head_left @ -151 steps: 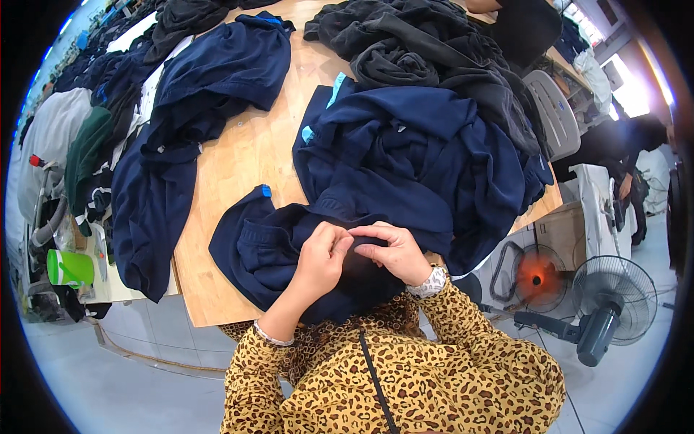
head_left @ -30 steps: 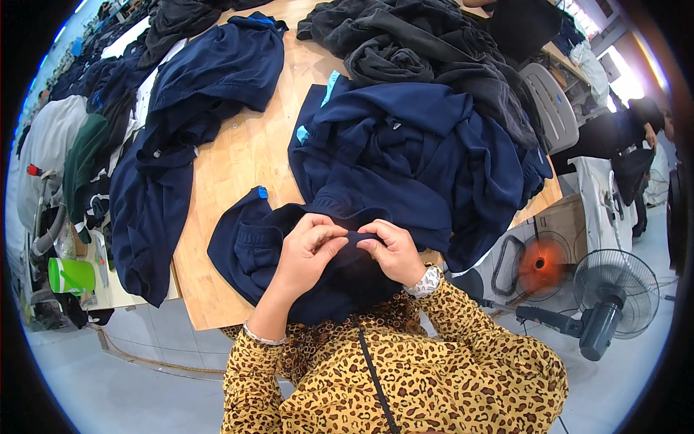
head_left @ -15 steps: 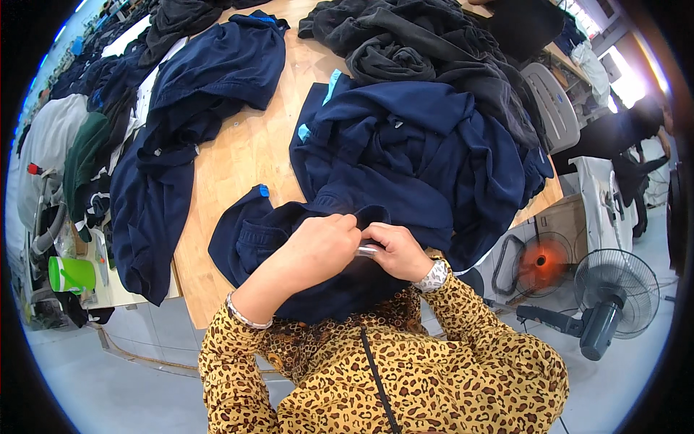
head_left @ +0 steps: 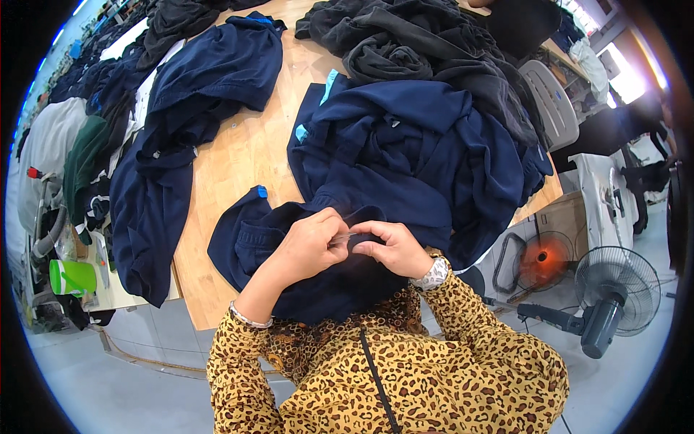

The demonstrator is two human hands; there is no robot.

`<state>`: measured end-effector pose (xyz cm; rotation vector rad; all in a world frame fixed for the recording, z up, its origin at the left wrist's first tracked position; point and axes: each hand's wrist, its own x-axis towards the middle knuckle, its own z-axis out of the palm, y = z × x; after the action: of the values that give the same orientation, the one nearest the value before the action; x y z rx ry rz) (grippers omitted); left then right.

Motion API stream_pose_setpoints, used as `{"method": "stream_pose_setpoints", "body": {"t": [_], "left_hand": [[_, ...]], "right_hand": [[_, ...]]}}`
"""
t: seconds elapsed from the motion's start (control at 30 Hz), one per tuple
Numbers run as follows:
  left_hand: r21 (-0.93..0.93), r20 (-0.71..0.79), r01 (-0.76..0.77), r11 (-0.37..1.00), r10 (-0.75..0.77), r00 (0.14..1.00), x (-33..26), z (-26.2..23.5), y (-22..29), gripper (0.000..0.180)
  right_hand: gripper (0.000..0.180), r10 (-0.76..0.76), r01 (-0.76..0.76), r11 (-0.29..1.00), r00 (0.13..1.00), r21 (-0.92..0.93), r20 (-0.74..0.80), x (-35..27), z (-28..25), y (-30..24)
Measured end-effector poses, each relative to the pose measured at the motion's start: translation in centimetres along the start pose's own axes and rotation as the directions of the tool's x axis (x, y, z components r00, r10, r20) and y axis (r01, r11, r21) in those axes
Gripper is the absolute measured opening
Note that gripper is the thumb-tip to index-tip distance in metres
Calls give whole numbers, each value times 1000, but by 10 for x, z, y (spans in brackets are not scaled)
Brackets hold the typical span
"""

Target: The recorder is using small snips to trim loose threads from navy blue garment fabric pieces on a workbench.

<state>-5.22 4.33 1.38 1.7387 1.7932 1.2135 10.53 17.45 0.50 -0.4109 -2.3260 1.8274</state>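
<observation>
Pinching a shiny sliver (head_left: 342, 237) mid-frame, the left hand (head_left: 312, 244) crowds the right hand (head_left: 392, 249), apparently pinching navy cloth (head_left: 347, 291); a slip might snag it.

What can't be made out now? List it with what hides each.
All in the head view:
Thin silvery item: its kind; small, partly covered by the left hand.
Navy-blue fabric garment: the part behind that hand.
Right hand: what its fingertips pinch; too small.
Co-worker in dark clothing: head, cut off by the top edge.
</observation>
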Motion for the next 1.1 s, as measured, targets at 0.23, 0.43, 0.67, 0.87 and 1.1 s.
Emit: {"method": "stream_pose_setpoints", "body": {"t": [0.23,0.43,0.67,0.87,1.1], "left_hand": [[-185,-2,126,975,-128,992,-7,3,-3,11],[-457,64,311,833,-318,946,-14,4,-7,7],[-423,-4,383,821,-424,906,-17,-5,3,26],[-101,123,357,929,-344,931,-27,-21,28,50],[121,122,363,924,-376,918,-24,-15,37,39]], "right_hand": [[24,200,-204,972,979,121,46,-1,1,-6],[21,249,-258,956,965,141,80,0,3,-6],[21,193,-192,973,981,128,3,-2,0,-4],[22,121,-114,985,992,128,-44,-5,2,-1],[21,35,-33,999,996,32,-78,-5,5,-2]]}}
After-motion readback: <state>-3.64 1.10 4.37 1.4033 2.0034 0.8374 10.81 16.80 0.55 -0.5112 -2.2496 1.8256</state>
